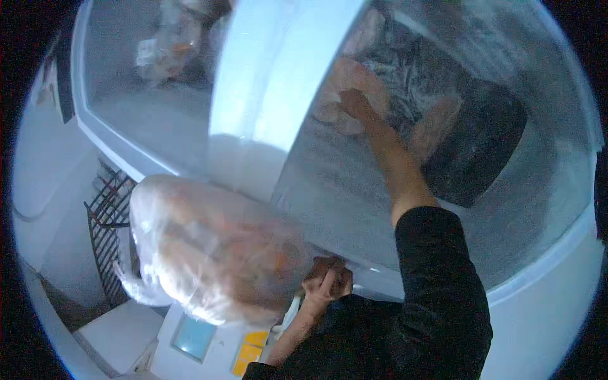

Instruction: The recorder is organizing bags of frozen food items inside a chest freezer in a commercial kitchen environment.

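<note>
My left hand (pixel 327 280) is a fist at the near rim of a white chest freezer (pixel 515 289). It grips the gathered end of a large clear plastic bag (pixel 209 247), which bulges out to the left across the rim. Pale and orange contents show through the film, too blurred to name. Deep in the freezer's right section, my right hand (pixel 356 102) rests on a pale package (pixel 368 78); its fingertips are hidden or blurred, so its grip is unclear. Beside that package lie crumpled dark plastic (pixel 403 66) and another pale piece (pixel 434 126).
A broad white band (pixel 266 95) crosses the freezer opening. Left of it are clear bags (pixel 175 47) with pale and orange contents. A dark block-like package (pixel 479 147) lies at right. Outside stand a dark metal rack (pixel 107 237) and a white box (pixel 116 335); yellow labels (pixel 249 354) show below.
</note>
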### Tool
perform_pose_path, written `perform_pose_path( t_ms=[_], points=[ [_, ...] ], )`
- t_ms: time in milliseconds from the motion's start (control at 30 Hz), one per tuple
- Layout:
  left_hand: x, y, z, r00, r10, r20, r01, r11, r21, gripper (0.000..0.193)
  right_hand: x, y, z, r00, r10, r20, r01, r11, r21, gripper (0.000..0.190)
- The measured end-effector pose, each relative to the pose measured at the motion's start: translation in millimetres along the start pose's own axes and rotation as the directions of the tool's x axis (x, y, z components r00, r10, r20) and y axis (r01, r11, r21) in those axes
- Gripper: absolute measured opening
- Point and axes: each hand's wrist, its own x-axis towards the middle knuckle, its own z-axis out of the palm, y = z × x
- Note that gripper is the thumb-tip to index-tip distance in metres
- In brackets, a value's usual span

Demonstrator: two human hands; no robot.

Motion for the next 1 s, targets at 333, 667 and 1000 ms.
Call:
perform_pose_path(
  t_ms=[333, 667, 1000],
  points=[
    [-0.9, -40.0, 21.2, 0.947, 0.128, -0.294, -0.177, 0.973, -0.147, 0.014, -193.6, -6.7, -123.3, 0.997, -0.071, -0.022, 0.061, 0.951, -0.304, 0.06],
    [10.4, -53.2, 27.6, 0.947, 0.207, -0.244, -0.265, 0.935, -0.236, 0.029, -516.0, -241.2, -308.7, 0.945, -0.032, -0.326, -0.011, 0.992, -0.128, 0.033],
    [-134.8, 20.9, -69.7, 0.875, 0.423, -0.237, -0.291, 0.068, -0.954, 0.093, -696.5, -233.9, -178.3, 0.516, 0.534, -0.67, 0.534, 0.411, 0.739, 0.056]
  ],
)
